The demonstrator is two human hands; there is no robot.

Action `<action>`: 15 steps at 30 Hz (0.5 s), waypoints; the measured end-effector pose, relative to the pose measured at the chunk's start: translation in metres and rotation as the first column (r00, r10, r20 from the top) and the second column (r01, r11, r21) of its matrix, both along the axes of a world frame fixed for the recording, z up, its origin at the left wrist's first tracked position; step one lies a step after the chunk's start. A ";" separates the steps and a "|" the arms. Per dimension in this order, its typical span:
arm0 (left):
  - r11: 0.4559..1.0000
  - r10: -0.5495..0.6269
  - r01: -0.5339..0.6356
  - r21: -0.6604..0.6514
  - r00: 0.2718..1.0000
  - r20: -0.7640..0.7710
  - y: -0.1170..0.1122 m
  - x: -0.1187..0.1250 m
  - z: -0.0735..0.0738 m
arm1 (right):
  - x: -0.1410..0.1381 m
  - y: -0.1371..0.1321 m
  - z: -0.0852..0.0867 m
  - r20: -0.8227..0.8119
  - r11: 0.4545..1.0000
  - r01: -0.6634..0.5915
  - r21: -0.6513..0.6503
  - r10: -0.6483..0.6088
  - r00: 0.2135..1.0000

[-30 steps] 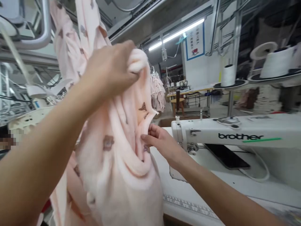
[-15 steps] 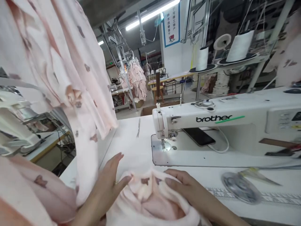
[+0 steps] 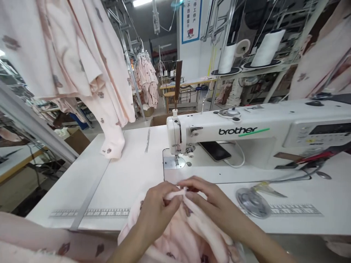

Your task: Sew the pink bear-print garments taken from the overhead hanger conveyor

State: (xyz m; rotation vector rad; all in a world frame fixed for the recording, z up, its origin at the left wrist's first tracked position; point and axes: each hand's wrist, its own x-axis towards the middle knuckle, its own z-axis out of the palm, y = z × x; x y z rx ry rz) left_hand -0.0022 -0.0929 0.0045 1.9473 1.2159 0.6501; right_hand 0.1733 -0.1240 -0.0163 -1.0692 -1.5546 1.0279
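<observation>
Both the left hand point(image 3: 157, 209) and right hand point(image 3: 212, 202) pinch the edge of a pink printed garment point(image 3: 183, 235) at the near side of the worktop point(image 3: 128, 179). Beyond stands a Brother sewing machine point(image 3: 255, 128), a smartphone point(image 3: 215, 151) beneath it; farther back, pink garments point(image 3: 148, 82) hang.

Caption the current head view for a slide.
Left hand and right hand pinch pink printed fabric in front of a white Brother sewing machine.
</observation>
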 end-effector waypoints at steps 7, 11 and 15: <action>0.996 -0.073 0.076 0.053 0.995 -0.070 0.006 -0.003 -0.005 | -0.001 0.019 -0.003 -0.011 0.979 -0.077 -0.191 0.076 0.997; 0.986 -0.113 0.113 0.123 0.994 0.000 0.007 -0.010 -0.008 | 0.001 0.037 -0.002 -0.203 0.893 -0.353 -0.279 0.305 0.931; 0.991 -0.068 0.050 0.128 0.988 0.142 0.006 -0.014 -0.016 | -0.011 0.047 -0.014 -0.398 0.714 -0.556 -0.425 0.405 0.823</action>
